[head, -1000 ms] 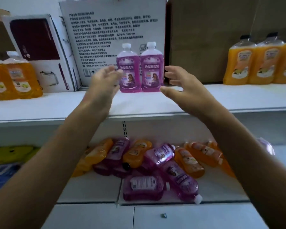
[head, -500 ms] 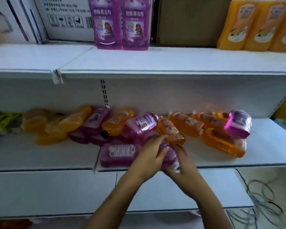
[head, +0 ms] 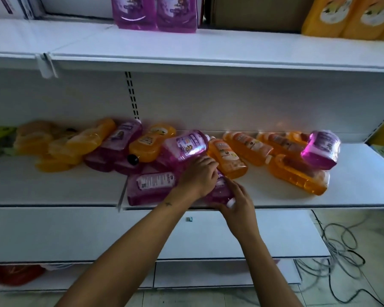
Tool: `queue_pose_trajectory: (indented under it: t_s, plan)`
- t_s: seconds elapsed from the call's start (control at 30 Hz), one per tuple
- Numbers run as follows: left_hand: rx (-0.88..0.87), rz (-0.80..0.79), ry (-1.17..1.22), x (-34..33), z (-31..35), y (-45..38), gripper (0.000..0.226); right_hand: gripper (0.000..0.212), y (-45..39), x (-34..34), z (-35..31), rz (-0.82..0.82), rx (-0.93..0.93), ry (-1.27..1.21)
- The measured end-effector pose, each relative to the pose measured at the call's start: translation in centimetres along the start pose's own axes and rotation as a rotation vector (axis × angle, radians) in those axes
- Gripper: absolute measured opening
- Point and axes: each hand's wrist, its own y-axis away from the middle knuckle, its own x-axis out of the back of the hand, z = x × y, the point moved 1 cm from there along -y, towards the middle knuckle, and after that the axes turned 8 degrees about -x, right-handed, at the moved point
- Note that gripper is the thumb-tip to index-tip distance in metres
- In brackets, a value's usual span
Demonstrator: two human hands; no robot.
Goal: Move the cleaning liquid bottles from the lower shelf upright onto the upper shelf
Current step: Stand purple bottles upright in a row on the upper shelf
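Purple translucent plastic bottle [head: 220, 191] lying at lower white shelf [head: 53, 191] front edge | long axis diagonal, white cap toward viewer | left hand [head: 197, 176] curled over body; right hand [head: 237, 202] gripping cap end, nearer | upper white shelf [head: 231, 52] directly above.

Purple bottle [head: 220, 191] mostly hidden under hands; upper-shelf bottles [head: 154, 13] cropped.

two bare forearms are seen, with no sleeves, rings, watch or gloves worn on them. a small dark bird-shaped mark is borne on the left forearm just behind the wrist of the left hand [head: 197, 177]. the right hand [head: 239, 207] is unmarked.
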Motion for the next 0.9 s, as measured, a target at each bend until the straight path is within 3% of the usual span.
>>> queue_pose_trajectory:
  t_s: [0.27, 0.5, 0.67, 0.77, 0.9]
  plan:
    - [-0.142, -0.044, -0.042, -0.9, 0.6, 1.9, 0.052, 0.082, 0.9, 2.7, 2.2, -0.088, 0.042, -0.034]
    - [-0.251, -0.265, -0.162, -0.6, 0.5, 2.4, 0.089, 0.081, -2.3, 7.1, 2.8, -0.31, 0.001, 0.007]
    - [-0.196, -0.211, -0.181, -0.1, 1.3, 1.7, 0.08, 0.077, -3.1, 7.3, 2.6, -0.374, -0.044, -0.075]
    - [-0.116, -0.229, -0.155, -0.2, 1.7, 1.6, 0.089, 0.085, -2.1, 6.3, 2.5, -0.34, -0.055, -0.095]
    - [-0.075, -0.188, -0.222, -1.0, 2.6, 2.4, 0.1, 0.083, -0.3, 5.6, 1.9, -0.105, 0.017, 0.041]
